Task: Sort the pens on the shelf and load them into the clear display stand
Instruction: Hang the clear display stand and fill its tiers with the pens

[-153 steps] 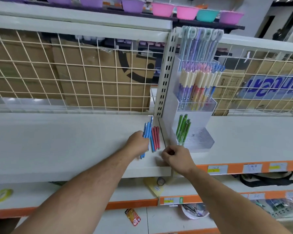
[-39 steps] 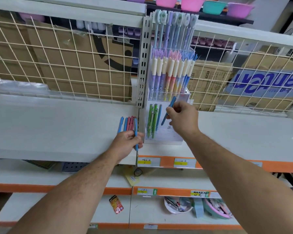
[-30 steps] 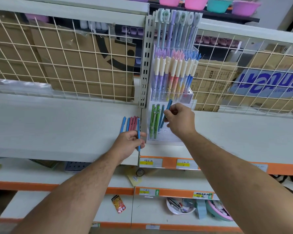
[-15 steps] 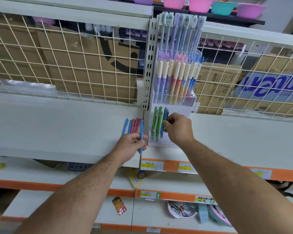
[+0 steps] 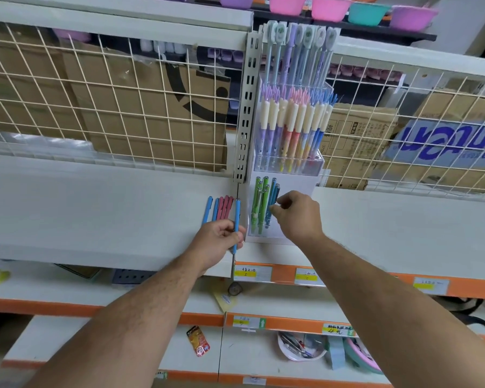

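Since half a second ago my right hand (image 5: 297, 217) has sunk its blue pen (image 5: 273, 193) into the lower bin of the stand (image 5: 298, 184), beside the green pens (image 5: 256, 205). Whether it pinches that pen I cannot tell. My left hand (image 5: 216, 242) grips a spare pen (image 5: 237, 217) at the shelf (image 5: 95, 214) edge. I'd seat the blue pen upright, then release cleanly. Loose pens (image 5: 221, 205) lie left of the post (image 5: 245, 107), which crowds the hand-over.

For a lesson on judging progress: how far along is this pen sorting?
Done: green pens and stored blue pens in the display stand. In hand: left hand grips one blue pen; right hand at the stored ones. Left: red pens, loose blue pens on the shelf.
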`<action>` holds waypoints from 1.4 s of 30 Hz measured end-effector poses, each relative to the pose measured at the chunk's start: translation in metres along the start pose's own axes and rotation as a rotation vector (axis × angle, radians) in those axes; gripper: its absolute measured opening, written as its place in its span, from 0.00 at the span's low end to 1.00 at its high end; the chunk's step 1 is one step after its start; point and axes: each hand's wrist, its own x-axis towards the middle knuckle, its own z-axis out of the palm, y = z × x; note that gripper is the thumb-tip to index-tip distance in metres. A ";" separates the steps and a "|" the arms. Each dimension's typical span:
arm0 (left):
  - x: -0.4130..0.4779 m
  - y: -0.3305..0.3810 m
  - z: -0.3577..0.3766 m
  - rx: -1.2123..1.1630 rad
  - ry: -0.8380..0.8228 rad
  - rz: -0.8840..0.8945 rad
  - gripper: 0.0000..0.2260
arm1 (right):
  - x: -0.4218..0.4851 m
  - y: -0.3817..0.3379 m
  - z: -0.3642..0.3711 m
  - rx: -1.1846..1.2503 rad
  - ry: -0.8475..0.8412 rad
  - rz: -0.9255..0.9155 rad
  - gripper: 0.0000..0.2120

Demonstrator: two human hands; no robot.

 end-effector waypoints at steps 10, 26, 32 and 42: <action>-0.004 0.004 -0.001 0.082 -0.092 0.056 0.07 | -0.051 -0.006 0.028 0.124 -0.157 -0.097 0.04; -0.004 0.012 -0.017 1.075 -0.025 0.161 0.05 | -0.013 -0.026 -0.051 0.161 0.128 -0.057 0.13; -0.004 0.016 -0.006 1.210 -0.008 0.137 0.08 | -0.008 -0.024 -0.027 0.094 0.052 -0.076 0.11; -0.005 0.018 -0.005 1.279 0.003 0.126 0.08 | -0.012 -0.008 -0.014 -0.043 -0.076 -0.066 0.10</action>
